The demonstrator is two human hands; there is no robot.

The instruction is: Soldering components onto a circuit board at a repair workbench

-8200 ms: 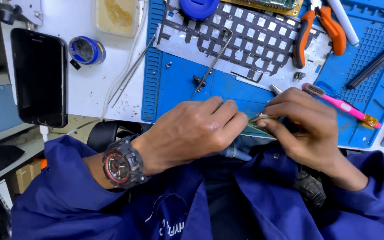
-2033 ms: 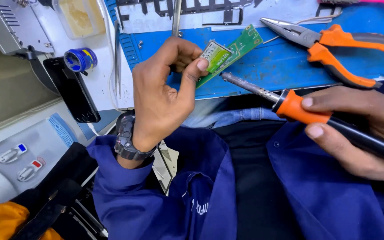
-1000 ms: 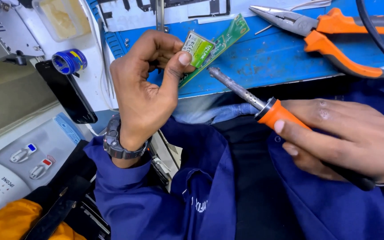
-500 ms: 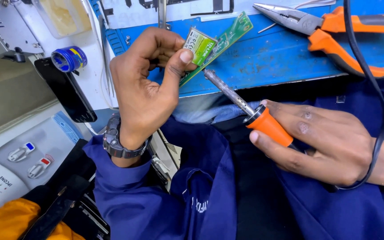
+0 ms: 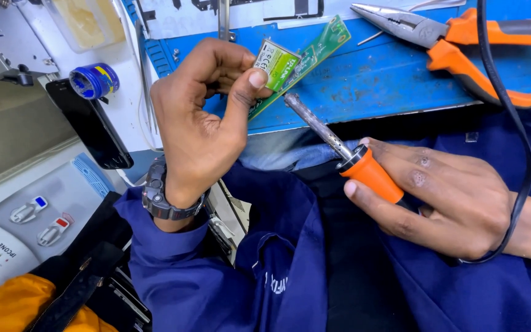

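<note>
The left hand (image 5: 201, 117) sits at centre left of the frame, its thumb and fingers pinched on a green circuit board (image 5: 296, 58) with a light green label, held tilted over the blue mat (image 5: 388, 80) in the upper middle. The right hand (image 5: 450, 203), at lower right, is closed around a soldering iron (image 5: 351, 157) by its orange grip; the metal tip points up-left and lies just beside the board's lower edge. A black cord (image 5: 511, 110) loops over the right wrist. Orange pliers (image 5: 462, 43) lie at upper right, a black phone (image 5: 90, 129) and a blue tin (image 5: 93, 80) at upper left.
</note>
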